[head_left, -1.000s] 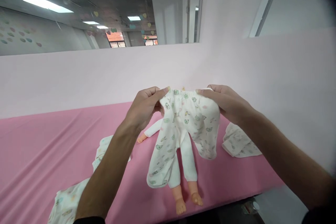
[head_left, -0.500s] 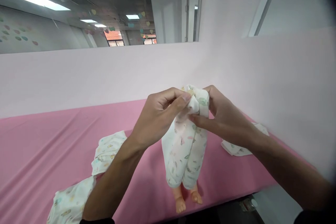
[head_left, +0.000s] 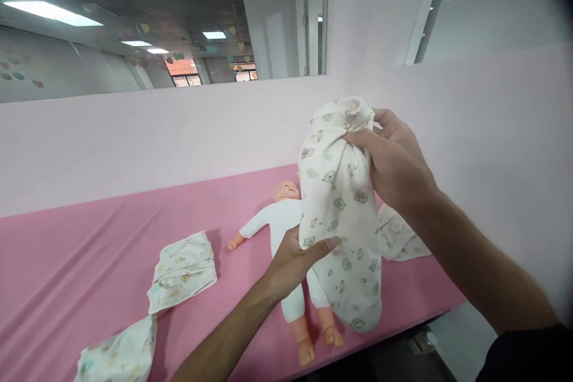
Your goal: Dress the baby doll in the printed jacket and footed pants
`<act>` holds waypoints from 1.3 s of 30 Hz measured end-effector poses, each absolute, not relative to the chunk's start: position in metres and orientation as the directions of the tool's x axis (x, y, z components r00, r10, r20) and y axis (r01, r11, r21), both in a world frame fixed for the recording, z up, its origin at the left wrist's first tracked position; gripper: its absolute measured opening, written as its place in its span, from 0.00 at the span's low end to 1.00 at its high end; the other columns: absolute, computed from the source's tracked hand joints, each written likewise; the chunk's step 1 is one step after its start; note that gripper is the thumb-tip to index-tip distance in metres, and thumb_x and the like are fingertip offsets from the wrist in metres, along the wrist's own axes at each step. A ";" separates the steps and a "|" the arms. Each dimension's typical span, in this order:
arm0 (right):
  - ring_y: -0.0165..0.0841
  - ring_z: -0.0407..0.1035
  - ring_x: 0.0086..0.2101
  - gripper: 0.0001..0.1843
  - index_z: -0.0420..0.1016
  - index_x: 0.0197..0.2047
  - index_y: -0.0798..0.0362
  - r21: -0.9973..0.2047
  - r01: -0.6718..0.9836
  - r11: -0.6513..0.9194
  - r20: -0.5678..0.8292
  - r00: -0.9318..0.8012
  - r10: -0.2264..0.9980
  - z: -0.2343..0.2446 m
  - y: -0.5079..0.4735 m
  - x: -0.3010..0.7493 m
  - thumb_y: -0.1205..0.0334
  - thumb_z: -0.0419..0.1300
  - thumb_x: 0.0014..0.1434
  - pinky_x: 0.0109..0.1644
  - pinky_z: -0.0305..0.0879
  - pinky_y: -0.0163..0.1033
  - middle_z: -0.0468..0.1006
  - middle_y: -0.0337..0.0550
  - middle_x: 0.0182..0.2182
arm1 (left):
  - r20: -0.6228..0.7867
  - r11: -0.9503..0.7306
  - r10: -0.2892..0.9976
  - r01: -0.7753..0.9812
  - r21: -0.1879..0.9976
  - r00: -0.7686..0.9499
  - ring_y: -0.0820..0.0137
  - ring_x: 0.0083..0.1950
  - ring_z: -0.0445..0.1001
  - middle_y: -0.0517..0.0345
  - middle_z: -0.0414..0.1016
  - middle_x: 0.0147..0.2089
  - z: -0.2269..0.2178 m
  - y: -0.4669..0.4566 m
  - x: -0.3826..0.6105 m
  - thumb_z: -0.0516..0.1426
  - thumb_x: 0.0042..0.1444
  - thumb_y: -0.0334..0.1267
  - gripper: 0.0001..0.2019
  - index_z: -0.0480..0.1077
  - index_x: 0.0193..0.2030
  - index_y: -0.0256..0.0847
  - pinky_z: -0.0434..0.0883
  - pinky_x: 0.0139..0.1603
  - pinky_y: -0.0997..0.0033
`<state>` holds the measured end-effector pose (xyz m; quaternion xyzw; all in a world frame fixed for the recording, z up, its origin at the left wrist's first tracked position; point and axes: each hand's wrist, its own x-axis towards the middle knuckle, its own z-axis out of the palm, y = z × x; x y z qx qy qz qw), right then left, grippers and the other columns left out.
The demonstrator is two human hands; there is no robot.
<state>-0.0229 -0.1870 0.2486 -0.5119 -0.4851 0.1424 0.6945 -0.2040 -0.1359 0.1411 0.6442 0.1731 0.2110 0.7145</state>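
A pair of white baby pants point(head_left: 342, 209) with small green and brown prints hangs in front of me, its gathered waistband at the top. My right hand point(head_left: 398, 161) pinches the pants near the waistband, thumb on the near side. Lower down, my left hand point(head_left: 290, 262) grips their left edge, with its thumb on the front and the other fingers behind the cloth. Beyond them a baby doll point(head_left: 284, 221) in a white bodysuit lies on its back, its head towards the wall. The pants cover part of its body and one arm.
Two folded printed cloths point(head_left: 183, 268) lie on the pink sheet point(head_left: 111, 250) to the left. Another printed cloth point(head_left: 400, 239) is at the right, partly behind my arm. A pale wall point(head_left: 156, 143) with a window above borders the back.
The pants have been raised and turned so one broad side faces me. My left hand has dropped from the waistband to their lower left edge. The doll's head and body have come into view.
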 end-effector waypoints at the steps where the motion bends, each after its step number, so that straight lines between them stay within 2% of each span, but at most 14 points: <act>1: 0.40 0.74 0.43 0.22 0.63 0.54 0.46 -0.873 0.268 0.408 0.487 0.535 0.690 0.243 -0.184 -0.016 0.57 0.63 0.58 0.38 0.75 0.41 0.75 0.44 0.44 | 0.018 0.113 0.545 -0.094 0.989 0.838 0.58 0.47 0.78 0.48 0.79 0.46 0.140 -0.138 -0.204 0.63 0.56 0.45 0.19 0.74 0.51 0.38 0.75 0.51 0.57; 6: 0.42 0.75 0.42 0.37 0.60 0.60 0.49 -0.983 0.070 0.169 0.170 0.690 0.703 0.190 -0.182 0.012 0.60 0.69 0.50 0.40 0.77 0.44 0.76 0.50 0.49 | 0.034 0.089 0.591 -0.107 0.990 0.806 0.63 0.39 0.79 0.50 0.79 0.39 0.149 -0.138 -0.209 0.64 0.55 0.46 0.16 0.74 0.45 0.36 0.76 0.41 0.63; 9: 0.45 0.75 0.44 0.34 0.66 0.58 0.51 -0.998 -0.026 -0.055 -0.057 0.699 0.713 0.144 -0.195 0.015 0.56 0.70 0.49 0.40 0.77 0.45 0.74 0.55 0.53 | 0.049 0.050 0.522 -0.088 0.995 0.851 0.63 0.40 0.78 0.50 0.79 0.41 0.159 -0.137 -0.207 0.65 0.54 0.44 0.17 0.73 0.47 0.37 0.75 0.40 0.66; 11: 0.46 0.75 0.47 0.32 0.67 0.57 0.49 -0.990 -0.112 -0.089 -0.140 0.628 0.765 0.114 -0.208 0.015 0.50 0.68 0.51 0.42 0.77 0.46 0.73 0.53 0.57 | 0.055 0.018 0.477 -0.072 0.997 0.877 0.64 0.44 0.77 0.51 0.78 0.46 0.164 -0.137 -0.204 0.64 0.54 0.44 0.19 0.71 0.51 0.40 0.74 0.43 0.66; 13: 0.46 0.74 0.49 0.31 0.67 0.57 0.49 -0.986 -0.107 -0.130 -0.167 0.538 0.826 0.091 -0.222 0.016 0.46 0.67 0.53 0.45 0.75 0.47 0.73 0.53 0.56 | 0.052 -0.057 0.468 -0.029 0.998 0.882 0.67 0.44 0.75 0.53 0.76 0.46 0.166 -0.137 -0.200 0.63 0.56 0.45 0.18 0.69 0.51 0.41 0.72 0.43 0.69; 17: 0.49 0.67 0.56 0.31 0.67 0.58 0.50 -0.948 0.149 -0.282 -0.194 0.432 0.881 0.079 -0.255 0.021 0.41 0.62 0.57 0.55 0.68 0.54 0.71 0.54 0.58 | 0.032 -0.305 0.483 0.135 0.943 0.875 0.76 0.30 0.62 0.64 0.65 0.30 0.163 -0.136 -0.191 0.59 0.58 0.49 0.14 0.64 0.36 0.40 0.59 0.28 0.76; 20: 0.47 0.59 0.62 0.29 0.65 0.62 0.47 -0.961 0.235 -0.144 -0.043 0.388 0.920 0.091 -0.279 0.017 0.43 0.58 0.62 0.64 0.60 0.53 0.64 0.51 0.63 | 0.053 -0.486 0.460 0.201 0.850 0.886 0.77 0.26 0.52 0.66 0.56 0.25 0.159 -0.141 -0.182 0.57 0.60 0.50 0.18 0.56 0.29 0.40 0.51 0.25 0.74; 22: 0.45 0.61 0.60 0.29 0.63 0.64 0.47 -0.977 0.210 -0.033 0.015 0.222 0.975 0.100 -0.289 0.006 0.45 0.57 0.63 0.62 0.62 0.51 0.67 0.50 0.61 | 0.091 -0.575 0.440 0.203 0.792 0.893 0.76 0.28 0.54 0.66 0.58 0.25 0.156 -0.146 -0.174 0.56 0.60 0.48 0.18 0.56 0.28 0.40 0.51 0.27 0.73; 25: 0.44 0.69 0.51 0.33 0.62 0.64 0.48 -0.988 0.150 -0.038 -0.032 0.038 0.999 0.104 -0.292 -0.014 0.49 0.64 0.58 0.53 0.69 0.48 0.74 0.47 0.52 | 0.153 -0.645 0.404 0.162 0.747 0.902 0.73 0.32 0.60 0.64 0.63 0.29 0.150 -0.154 -0.162 0.57 0.60 0.46 0.17 0.56 0.27 0.39 0.56 0.33 0.71; 29: 0.40 0.71 0.44 0.18 0.73 0.51 0.50 -0.990 0.104 -0.096 -0.081 0.138 0.987 0.089 -0.284 -0.022 0.52 0.62 0.60 0.46 0.69 0.42 0.77 0.43 0.43 | 0.118 -0.610 0.388 0.159 0.776 0.914 0.69 0.38 0.66 0.61 0.69 0.32 0.139 -0.158 -0.153 0.57 0.60 0.48 0.16 0.60 0.29 0.40 0.62 0.41 0.67; 31: 0.37 0.71 0.40 0.13 0.76 0.44 0.52 -0.988 0.071 -0.136 -0.122 0.165 0.979 0.081 -0.280 -0.012 0.54 0.62 0.60 0.42 0.68 0.39 0.78 0.42 0.38 | 0.103 -0.558 0.423 0.169 0.812 0.900 0.66 0.44 0.69 0.58 0.73 0.39 0.135 -0.153 -0.153 0.57 0.60 0.49 0.12 0.68 0.36 0.42 0.64 0.46 0.65; 34: 0.35 0.72 0.36 0.13 0.77 0.41 0.54 -0.972 -0.014 -0.234 -0.234 0.132 0.963 0.079 -0.273 0.012 0.56 0.66 0.55 0.38 0.67 0.37 0.79 0.42 0.36 | 0.078 -0.433 0.476 0.156 0.888 0.876 0.65 0.53 0.70 0.56 0.74 0.52 0.136 -0.139 -0.161 0.55 0.62 0.50 0.16 0.72 0.50 0.46 0.65 0.55 0.64; 37: 0.36 0.73 0.34 0.18 0.78 0.41 0.57 -0.950 -0.034 -0.310 -0.311 0.166 0.936 0.092 -0.258 0.041 0.54 0.69 0.51 0.34 0.68 0.36 0.80 0.45 0.35 | 0.008 -0.313 0.508 0.176 0.933 0.861 0.66 0.53 0.71 0.57 0.75 0.52 0.139 -0.120 -0.178 0.54 0.63 0.52 0.16 0.73 0.49 0.46 0.66 0.57 0.64; 39: 0.33 0.72 0.29 0.18 0.78 0.38 0.56 -0.957 -0.003 -0.290 -0.281 0.251 0.926 0.107 -0.243 0.061 0.51 0.69 0.50 0.28 0.65 0.34 0.79 0.44 0.32 | -0.046 -0.249 0.558 0.219 0.943 0.829 0.66 0.54 0.72 0.57 0.75 0.53 0.139 -0.108 -0.192 0.54 0.62 0.53 0.15 0.73 0.46 0.46 0.66 0.58 0.65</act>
